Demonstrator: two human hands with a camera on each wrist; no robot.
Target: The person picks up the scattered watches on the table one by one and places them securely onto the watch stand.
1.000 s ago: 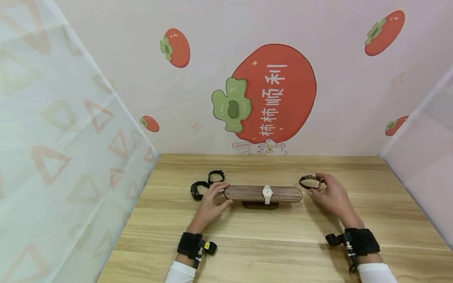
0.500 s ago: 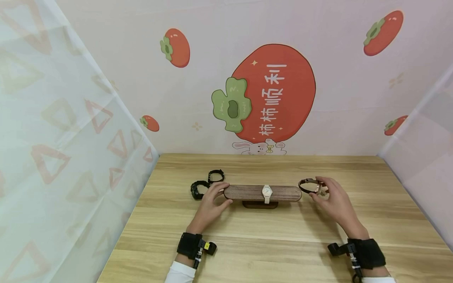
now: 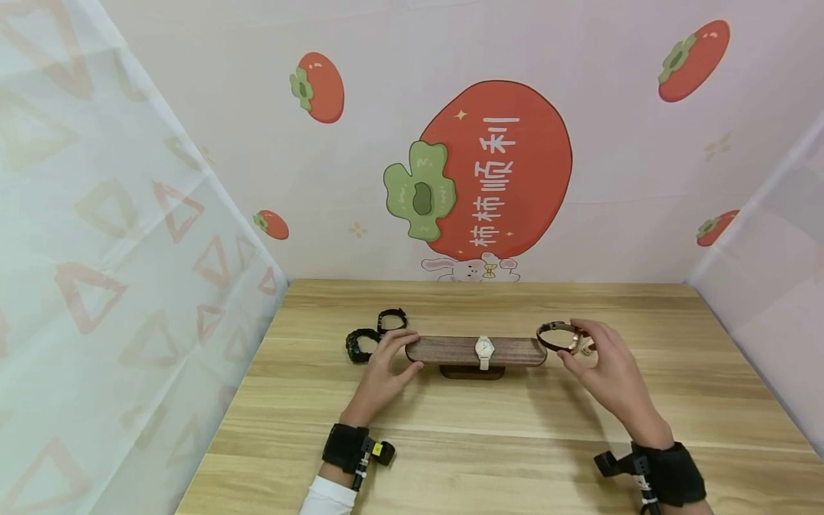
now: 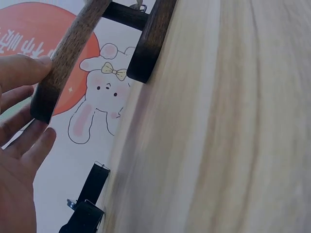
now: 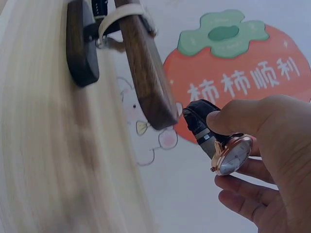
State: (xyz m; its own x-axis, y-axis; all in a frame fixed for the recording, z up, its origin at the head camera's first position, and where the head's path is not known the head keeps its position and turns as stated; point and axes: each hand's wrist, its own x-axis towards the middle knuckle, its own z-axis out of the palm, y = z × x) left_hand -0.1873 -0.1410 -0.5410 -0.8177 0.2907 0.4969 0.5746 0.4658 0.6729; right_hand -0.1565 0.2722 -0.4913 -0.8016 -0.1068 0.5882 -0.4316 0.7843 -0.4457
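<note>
A dark wooden watch stand (image 3: 447,349) with a horizontal bar on a small base stands in the middle of the table. Around its bar sits a white watch (image 3: 484,348), slightly right of centre. My left hand (image 3: 380,375) holds the bar's left end between thumb and fingers. Off the opposite end, my right hand (image 3: 608,375) pinches a wristwatch (image 5: 233,158) with a rose-gold case and dark strap. Its strap forms a loop, and the loop's far side overlaps the bar's right tip in the head view. In the right wrist view the strap is just beside that tip.
Two black watches lie left of the stand: a chunky one (image 3: 352,347) by my left hand and a thinner one (image 3: 381,322) behind it. The wood-grain table (image 3: 489,443) meets a printed back wall (image 3: 618,214) and side walls.
My right hand has moved left with the wristwatch, bringing its strap loop from beside the bar to overlapping the bar's right tip. My left hand stays in place on the stand.
</note>
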